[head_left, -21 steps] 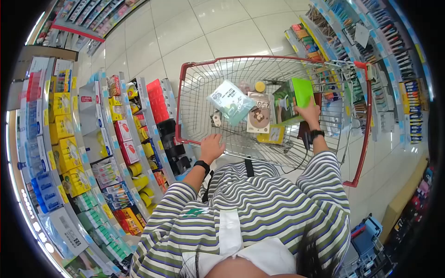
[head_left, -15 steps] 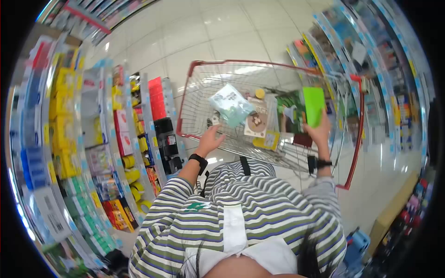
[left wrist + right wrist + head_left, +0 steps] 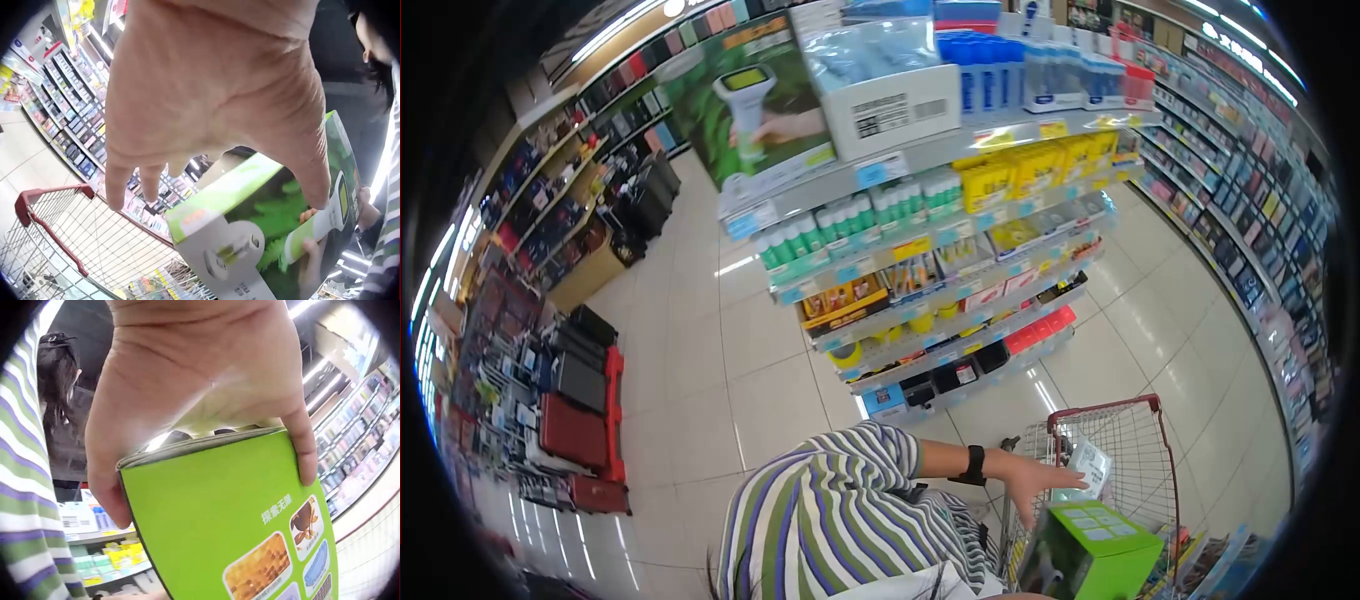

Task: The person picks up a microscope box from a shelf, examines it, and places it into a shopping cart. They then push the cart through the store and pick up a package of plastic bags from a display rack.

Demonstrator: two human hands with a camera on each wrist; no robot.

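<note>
A green cardboard box (image 3: 1105, 550), printed with a photo of a handheld device with a small screen, is at the bottom right of the head view. My right hand (image 3: 200, 381) grips it from above, thumb and fingers spread over opposite sides; in the head view that hand is hidden. Just beside the box is my left hand (image 3: 1040, 480), fingers extended and holding nothing. From the left wrist, that hand's thumb (image 3: 309, 181) overlaps the box's photo side. A pale plastic package (image 3: 1088, 468) lies in the shopping cart (image 3: 1105, 405) beyond my left fingers.
In front stands a shelf unit (image 3: 940, 255) with several tiers of goods. A box with a similar device picture (image 3: 745, 105) stands on its top tier. Suitcases (image 3: 575, 430) line the left, and long shelves (image 3: 1230, 190) run along the right. Tiled floor (image 3: 690, 330) lies between.
The head view has swung from the cart up toward the shelf unit, leaving the cart at bottom right. The green box is now close by my left hand, still in my right.
</note>
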